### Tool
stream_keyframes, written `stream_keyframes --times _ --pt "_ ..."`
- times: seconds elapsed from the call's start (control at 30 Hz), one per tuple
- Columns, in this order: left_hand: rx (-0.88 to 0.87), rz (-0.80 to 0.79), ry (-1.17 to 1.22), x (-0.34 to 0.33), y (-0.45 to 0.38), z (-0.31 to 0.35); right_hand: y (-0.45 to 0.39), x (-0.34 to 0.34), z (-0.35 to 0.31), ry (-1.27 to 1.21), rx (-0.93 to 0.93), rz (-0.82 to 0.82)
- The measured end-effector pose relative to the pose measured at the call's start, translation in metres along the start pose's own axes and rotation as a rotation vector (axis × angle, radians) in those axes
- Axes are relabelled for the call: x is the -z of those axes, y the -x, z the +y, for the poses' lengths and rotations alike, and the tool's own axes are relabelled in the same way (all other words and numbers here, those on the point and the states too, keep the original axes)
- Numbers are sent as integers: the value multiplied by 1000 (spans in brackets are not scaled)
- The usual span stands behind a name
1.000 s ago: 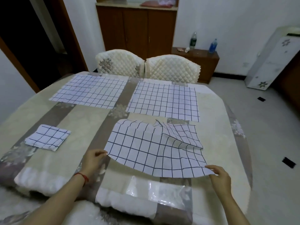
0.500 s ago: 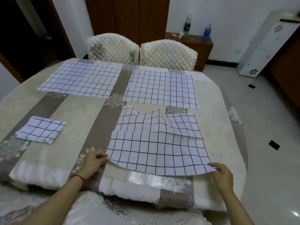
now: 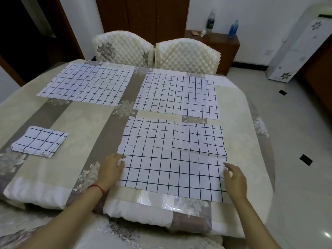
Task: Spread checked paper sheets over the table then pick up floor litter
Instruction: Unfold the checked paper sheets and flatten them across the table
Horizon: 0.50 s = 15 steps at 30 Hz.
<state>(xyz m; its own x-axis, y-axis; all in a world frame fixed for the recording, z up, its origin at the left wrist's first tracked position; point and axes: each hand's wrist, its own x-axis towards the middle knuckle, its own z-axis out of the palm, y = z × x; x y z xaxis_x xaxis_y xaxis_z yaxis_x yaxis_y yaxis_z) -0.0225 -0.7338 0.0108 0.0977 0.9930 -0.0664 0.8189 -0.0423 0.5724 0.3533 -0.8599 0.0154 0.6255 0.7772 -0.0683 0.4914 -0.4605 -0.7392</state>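
Note:
Three white sheets with dark checks lie spread flat on the beige patterned table (image 3: 86,133): one at the far left (image 3: 88,83), one at the far right (image 3: 177,94), and a near one (image 3: 172,157) in front of me. My left hand (image 3: 111,169) rests with fingers apart on the near sheet's left edge. My right hand (image 3: 235,178) hovers open at its right edge, fingertips touching or just above the paper. A folded stack of checked sheets (image 3: 40,141) lies on the table's left side.
Two quilted cream chairs (image 3: 186,54) stand at the table's far side. A low wooden cabinet (image 3: 222,42) holds two bottles. A white appliance (image 3: 301,49) leans at the right wall. Small dark tile marks (image 3: 306,159) dot the pale floor at the right.
The near sheet, held up by its two near corners and still partly folded, now lies fully unfolded and flat. Both hands have let go of the corners and opened.

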Motion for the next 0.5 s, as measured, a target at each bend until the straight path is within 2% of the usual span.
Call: stream_keyframes --times 0.07,0.2,0.27,0.37,0.5 --pt "-96 -39 -30 -17 -14 26 -9 -22 -20 31 78 -87" --pt "-291 28 -155 -55 -40 67 -32 -67 -47 215 267 -228" --pt "-257 -94 -240 -74 -51 76 -44 -86 -51 343 308 -270" --pt "-187 -264 -368 -98 -64 67 -52 -102 -41 525 251 -348" --pt "-211 -300 -443 -108 -71 57 -53 -110 -24 600 223 -330"
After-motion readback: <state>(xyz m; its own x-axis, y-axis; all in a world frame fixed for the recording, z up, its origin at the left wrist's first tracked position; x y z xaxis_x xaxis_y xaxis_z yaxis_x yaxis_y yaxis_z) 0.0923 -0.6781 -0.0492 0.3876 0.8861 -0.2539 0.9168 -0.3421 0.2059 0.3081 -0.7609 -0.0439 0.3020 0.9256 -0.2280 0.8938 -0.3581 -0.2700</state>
